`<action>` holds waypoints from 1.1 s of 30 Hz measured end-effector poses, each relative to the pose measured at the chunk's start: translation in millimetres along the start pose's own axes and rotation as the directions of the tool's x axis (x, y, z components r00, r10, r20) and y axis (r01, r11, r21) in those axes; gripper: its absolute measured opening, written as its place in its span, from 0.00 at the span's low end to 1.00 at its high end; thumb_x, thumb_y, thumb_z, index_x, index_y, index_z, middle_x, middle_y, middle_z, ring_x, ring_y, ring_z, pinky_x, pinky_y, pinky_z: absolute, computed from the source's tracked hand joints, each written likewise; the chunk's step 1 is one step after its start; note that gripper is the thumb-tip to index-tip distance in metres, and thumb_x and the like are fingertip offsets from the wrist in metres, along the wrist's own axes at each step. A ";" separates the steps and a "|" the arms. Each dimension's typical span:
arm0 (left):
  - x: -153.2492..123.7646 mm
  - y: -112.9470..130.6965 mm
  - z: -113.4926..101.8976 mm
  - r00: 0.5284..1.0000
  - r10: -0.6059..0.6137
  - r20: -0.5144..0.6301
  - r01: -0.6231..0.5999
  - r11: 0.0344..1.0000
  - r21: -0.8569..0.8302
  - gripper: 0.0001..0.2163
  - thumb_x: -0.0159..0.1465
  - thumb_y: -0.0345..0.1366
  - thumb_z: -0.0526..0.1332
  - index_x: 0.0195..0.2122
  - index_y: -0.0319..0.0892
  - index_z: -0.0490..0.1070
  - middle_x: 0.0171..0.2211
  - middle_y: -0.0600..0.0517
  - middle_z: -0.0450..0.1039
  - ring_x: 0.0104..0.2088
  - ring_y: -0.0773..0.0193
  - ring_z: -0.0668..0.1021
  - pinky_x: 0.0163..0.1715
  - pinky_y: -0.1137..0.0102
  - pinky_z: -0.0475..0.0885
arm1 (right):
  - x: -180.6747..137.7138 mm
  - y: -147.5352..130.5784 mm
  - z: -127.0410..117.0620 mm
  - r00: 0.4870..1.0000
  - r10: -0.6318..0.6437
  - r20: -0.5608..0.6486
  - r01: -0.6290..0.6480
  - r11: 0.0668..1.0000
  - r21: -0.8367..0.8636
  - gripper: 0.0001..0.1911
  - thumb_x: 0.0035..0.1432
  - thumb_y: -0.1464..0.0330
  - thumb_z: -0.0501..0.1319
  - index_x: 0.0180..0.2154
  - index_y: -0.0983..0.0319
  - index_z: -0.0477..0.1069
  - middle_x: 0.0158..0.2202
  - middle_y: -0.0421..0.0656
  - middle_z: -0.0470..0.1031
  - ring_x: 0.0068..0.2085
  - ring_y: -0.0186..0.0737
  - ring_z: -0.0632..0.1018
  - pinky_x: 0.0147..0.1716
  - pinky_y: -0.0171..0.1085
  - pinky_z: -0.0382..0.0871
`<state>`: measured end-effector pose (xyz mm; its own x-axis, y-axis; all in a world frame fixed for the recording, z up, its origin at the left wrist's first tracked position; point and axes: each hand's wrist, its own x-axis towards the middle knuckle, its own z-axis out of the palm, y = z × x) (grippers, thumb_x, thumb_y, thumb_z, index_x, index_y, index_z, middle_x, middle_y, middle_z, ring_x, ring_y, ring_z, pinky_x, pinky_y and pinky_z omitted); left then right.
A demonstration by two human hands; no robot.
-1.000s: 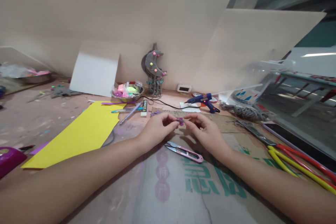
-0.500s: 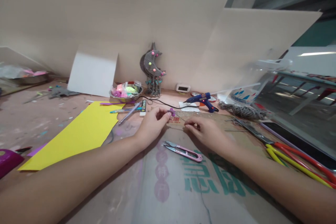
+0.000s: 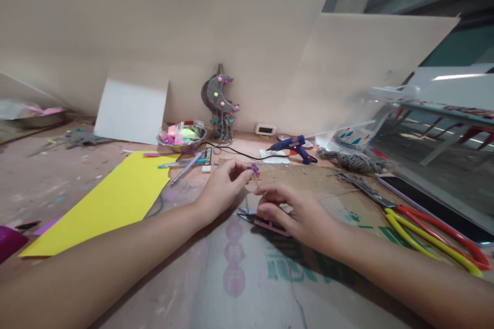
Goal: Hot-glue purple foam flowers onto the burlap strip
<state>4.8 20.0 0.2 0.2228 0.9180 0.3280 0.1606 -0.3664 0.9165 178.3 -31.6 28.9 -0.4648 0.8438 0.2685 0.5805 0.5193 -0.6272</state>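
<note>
My left hand (image 3: pixel 227 185) pinches a small purple flower-shaped piece (image 3: pixel 255 168) between thumb and fingertips. From the flower a thin grey string (image 3: pixel 257 182) runs down to the fingertips of my right hand (image 3: pixel 289 211), which are drawn together around its lower end. Thumb and index finger hide the exact grip. Under my right hand lie pink-handled thread snips (image 3: pixel 266 224), partly covered by it, blades pointing left. Beneath both hands spreads a printed cardboard sheet (image 3: pixel 262 288).
Yellow paper (image 3: pixel 100 200) and pens (image 3: pixel 187 168) lie left. Behind stand a bowl of colourful clay (image 3: pixel 181 134), a grey moon ornament (image 3: pixel 219 95) and a blue glue gun (image 3: pixel 290 145). On the right are grey yarn (image 3: pixel 351 160), red-and-yellow-handled scissors (image 3: pixel 432 231) and a phone (image 3: pixel 432 205).
My right hand has come left and toward me, now over the snips. The string, earlier slanting right from the flower, now hangs more steeply. My left hand keeps its pinch.
</note>
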 end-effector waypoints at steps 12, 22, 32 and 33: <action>-1.0 2.9 1.5 0.996 -0.025 0.083 0.024 1.000 0.012 0.08 0.56 0.39 0.58 0.30 0.39 0.69 0.28 0.53 0.72 0.29 0.68 0.72 0.30 0.73 0.66 | 22.0 31.4 -13.0 0.941 0.100 -0.322 -0.134 0.987 -0.085 0.13 0.58 0.62 0.52 0.37 0.61 0.72 0.32 0.43 0.75 0.31 0.38 0.73 0.29 0.34 0.65; -2.6 5.8 1.1 0.983 -0.058 0.174 0.055 0.998 0.025 0.08 0.55 0.37 0.59 0.31 0.38 0.71 0.29 0.52 0.72 0.29 0.68 0.73 0.29 0.74 0.67 | 19.3 33.1 1.1 0.968 0.120 -0.218 -0.126 0.992 -0.014 0.11 0.55 0.64 0.55 0.31 0.62 0.73 0.28 0.41 0.76 0.30 0.37 0.74 0.29 0.34 0.66; -3.6 13.1 1.6 0.981 -0.076 0.177 0.081 0.997 -0.021 0.12 0.57 0.42 0.56 0.31 0.38 0.70 0.24 0.52 0.70 0.24 0.69 0.71 0.25 0.74 0.65 | 19.3 31.4 2.1 0.975 0.077 -0.208 -0.088 0.995 -0.047 0.10 0.55 0.64 0.55 0.31 0.61 0.73 0.30 0.41 0.76 0.32 0.38 0.75 0.32 0.34 0.65; -3.7 13.4 1.6 0.981 -0.079 0.176 0.083 0.997 -0.012 0.11 0.57 0.42 0.57 0.31 0.38 0.70 0.24 0.52 0.70 0.24 0.69 0.71 0.25 0.74 0.65 | 19.1 31.8 2.4 0.976 0.072 -0.203 -0.084 0.995 -0.052 0.10 0.55 0.64 0.55 0.31 0.61 0.73 0.30 0.41 0.76 0.32 0.38 0.75 0.32 0.35 0.65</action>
<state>7.6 11.4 10.8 0.3751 0.9031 0.2091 0.1664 -0.2875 0.9432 186.2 0.7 12.4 -0.2760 0.8889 0.3656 0.6514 0.4527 -0.6088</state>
